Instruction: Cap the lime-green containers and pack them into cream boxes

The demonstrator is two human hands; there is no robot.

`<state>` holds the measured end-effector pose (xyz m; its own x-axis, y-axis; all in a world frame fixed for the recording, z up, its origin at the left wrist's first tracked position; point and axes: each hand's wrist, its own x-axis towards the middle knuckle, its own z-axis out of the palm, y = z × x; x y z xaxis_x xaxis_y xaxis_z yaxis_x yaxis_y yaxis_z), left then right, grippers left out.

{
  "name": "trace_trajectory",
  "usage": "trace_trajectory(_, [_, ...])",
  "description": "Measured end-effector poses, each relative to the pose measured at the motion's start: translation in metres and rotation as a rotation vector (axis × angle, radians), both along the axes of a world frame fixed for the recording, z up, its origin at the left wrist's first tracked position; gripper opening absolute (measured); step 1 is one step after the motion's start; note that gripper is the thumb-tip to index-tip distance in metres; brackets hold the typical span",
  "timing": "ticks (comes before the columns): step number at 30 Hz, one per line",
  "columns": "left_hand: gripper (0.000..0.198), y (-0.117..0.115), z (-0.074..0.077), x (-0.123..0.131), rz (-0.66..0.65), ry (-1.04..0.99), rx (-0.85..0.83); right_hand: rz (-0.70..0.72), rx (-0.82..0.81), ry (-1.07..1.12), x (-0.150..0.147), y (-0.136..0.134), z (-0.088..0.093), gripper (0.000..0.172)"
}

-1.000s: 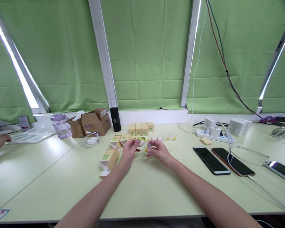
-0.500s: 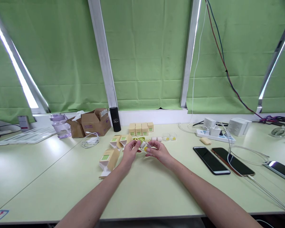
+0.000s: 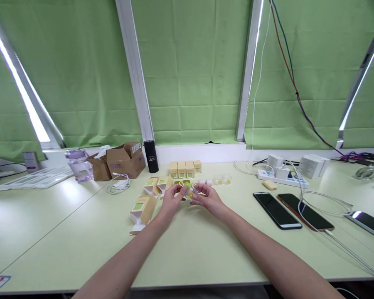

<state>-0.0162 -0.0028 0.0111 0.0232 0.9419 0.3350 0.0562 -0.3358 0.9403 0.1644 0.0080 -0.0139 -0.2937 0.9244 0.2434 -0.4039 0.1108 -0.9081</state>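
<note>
Both my hands meet over the table around a small clear plastic piece with a yellow spot [image 3: 191, 194]. My left hand [image 3: 172, 198] is closed, thumb and fingers pinching a small green-and-white piece [image 3: 187, 185] up against the clear one. From the other side, my right hand [image 3: 208, 198] pinches the clear piece between thumb and fingers. Fingers hide much of both, so whether they are joined I cannot tell. Just beyond lie two pinkish-white cylinders [image 3: 205, 182] and two clear cups with yellow spots [image 3: 222, 179]. Left of my hands, an opened tan carton [image 3: 143, 207] lies on its side.
Two more opened cartons [image 3: 158, 185] lie behind it, with several closed cartons [image 3: 185, 169] in a row. At left stand a cardboard box [image 3: 126, 161], a black cylinder [image 3: 151, 156] and a purple bottle [image 3: 79, 165]. Phones [image 3: 277, 210], cables and a power strip [image 3: 283, 178] occupy the right.
The clear piece and the green-and-white piece have come closer together, and less of the white part shows. My hands have shifted only slightly.
</note>
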Motion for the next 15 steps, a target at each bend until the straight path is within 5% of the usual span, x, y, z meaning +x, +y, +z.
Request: trace_trajectory(15, [0.050,-0.0023,0.0000,-0.0004,-0.036,0.027,0.004,0.028,0.000,0.022,0.0021,-0.0010,0.0014,0.052])
